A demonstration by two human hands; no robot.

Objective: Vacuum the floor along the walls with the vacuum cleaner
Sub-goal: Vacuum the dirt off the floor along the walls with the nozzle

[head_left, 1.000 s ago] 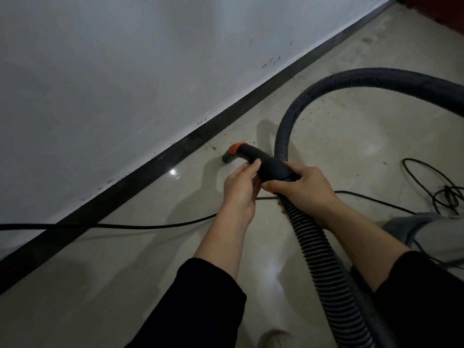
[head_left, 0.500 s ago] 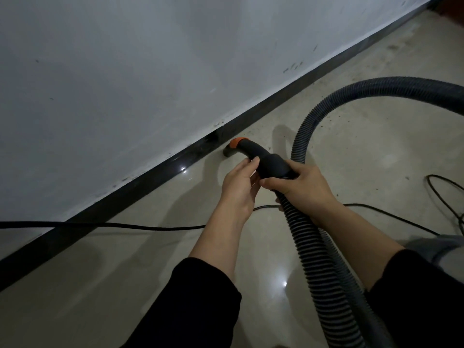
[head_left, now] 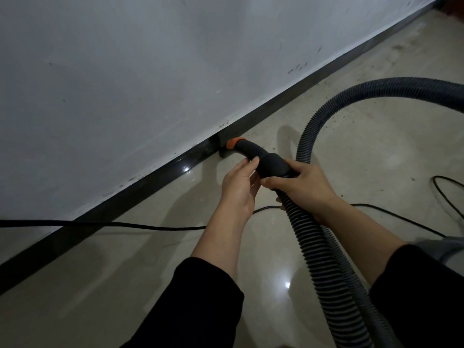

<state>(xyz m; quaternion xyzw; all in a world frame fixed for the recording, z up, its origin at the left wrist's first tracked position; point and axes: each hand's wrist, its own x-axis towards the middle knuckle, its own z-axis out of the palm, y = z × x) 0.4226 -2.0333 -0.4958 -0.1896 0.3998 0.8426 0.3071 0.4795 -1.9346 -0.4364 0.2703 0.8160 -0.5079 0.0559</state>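
At the foot of the wall [head_left: 125, 71], the vacuum nozzle [head_left: 227, 153] sits on the floor [head_left: 364, 159], tip right against the black skirting [head_left: 150, 179]. An orange ring [head_left: 236, 142] sits just above the tip, and a curved black handle [head_left: 261, 156] rises from it back toward the person.

Left grip [head_left: 238, 184]: closed loosely on the handle from the left, thumb on its side, fingers curled under it. Right grip [head_left: 301, 187]: wrapped tight round the joint where the handle meets the ribbed hose [head_left: 313, 247], fingers fully curled. The two grips are almost touching.

The hose runs from the right grip down and off the bottom edge. A second stretch arcs up from behind that grip and off the right edge. The grey vacuum body [head_left: 442, 249] is partly in view at far right, behind the right forearm.

A black cord [head_left: 125, 224] lies on the floor from the left edge, passes under both arms and carries on right; more cord loops at far right. Both sleeves are black and pushed up the forearms. The floor is glossy and beige, with dirt specks near the skirting beyond the nozzle. The wall is white with a few scuffs.
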